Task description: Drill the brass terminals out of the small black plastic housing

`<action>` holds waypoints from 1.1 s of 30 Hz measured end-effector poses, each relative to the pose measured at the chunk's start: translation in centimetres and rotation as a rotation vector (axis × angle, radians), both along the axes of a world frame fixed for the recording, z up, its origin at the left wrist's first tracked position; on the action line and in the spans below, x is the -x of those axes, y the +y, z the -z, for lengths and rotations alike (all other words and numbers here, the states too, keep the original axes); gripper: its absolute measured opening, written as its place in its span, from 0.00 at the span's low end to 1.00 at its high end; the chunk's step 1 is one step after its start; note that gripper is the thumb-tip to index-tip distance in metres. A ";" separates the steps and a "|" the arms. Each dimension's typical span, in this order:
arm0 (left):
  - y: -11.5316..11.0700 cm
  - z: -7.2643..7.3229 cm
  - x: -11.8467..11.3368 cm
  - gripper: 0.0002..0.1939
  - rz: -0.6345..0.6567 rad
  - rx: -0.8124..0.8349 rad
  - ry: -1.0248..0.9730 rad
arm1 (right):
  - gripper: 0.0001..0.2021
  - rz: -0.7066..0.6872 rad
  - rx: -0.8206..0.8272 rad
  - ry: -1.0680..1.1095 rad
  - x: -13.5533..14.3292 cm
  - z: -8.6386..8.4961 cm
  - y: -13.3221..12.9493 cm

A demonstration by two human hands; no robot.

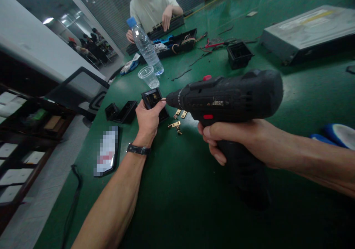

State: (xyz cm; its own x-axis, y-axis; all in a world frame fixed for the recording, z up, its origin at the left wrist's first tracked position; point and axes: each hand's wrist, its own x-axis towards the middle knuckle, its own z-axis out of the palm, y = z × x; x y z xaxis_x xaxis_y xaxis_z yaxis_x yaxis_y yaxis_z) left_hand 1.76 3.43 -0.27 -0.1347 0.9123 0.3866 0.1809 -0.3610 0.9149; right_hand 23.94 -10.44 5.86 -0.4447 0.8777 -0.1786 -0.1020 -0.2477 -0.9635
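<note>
My right hand [235,138] is wrapped round the grip of a black cordless drill [230,97], which lies sideways in the air with its chuck toward the left. My left hand [149,118] holds a small black box [151,95], its open side showing something brass-coloured inside. The drill's tip reaches the left thumb at the box's right edge; the exact contact is too small to tell. Just right of the box, brass plates [175,124] and several small screws [179,130] lie on the green table [172,190].
Two black boxes [126,112] and a phone [107,151] lie at the left. Beyond stand a plastic cup [149,77], a water bottle [146,49], a tool tray [184,44] and another black box [238,55]. A metal case [307,33] is at the right; a person sits opposite.
</note>
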 end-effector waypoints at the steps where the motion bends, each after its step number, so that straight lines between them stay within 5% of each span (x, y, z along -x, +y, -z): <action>1: 0.0 0.0 0.0 0.18 0.000 0.004 0.003 | 0.06 0.003 0.002 0.001 0.0 0.0 0.0; 33: 0.2 0.4 0.3 0.20 0.018 -0.005 -0.021 | 0.06 -0.011 -0.004 0.005 -0.1 0.3 0.0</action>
State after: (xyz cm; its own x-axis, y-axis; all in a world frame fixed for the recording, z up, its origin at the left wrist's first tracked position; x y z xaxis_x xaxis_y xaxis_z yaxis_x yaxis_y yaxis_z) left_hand 1.50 3.61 -0.63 -0.1265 0.9128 0.3882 0.1556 -0.3683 0.9166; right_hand 24.03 -10.39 5.55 -0.4548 0.8737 -0.1725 -0.1045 -0.2448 -0.9639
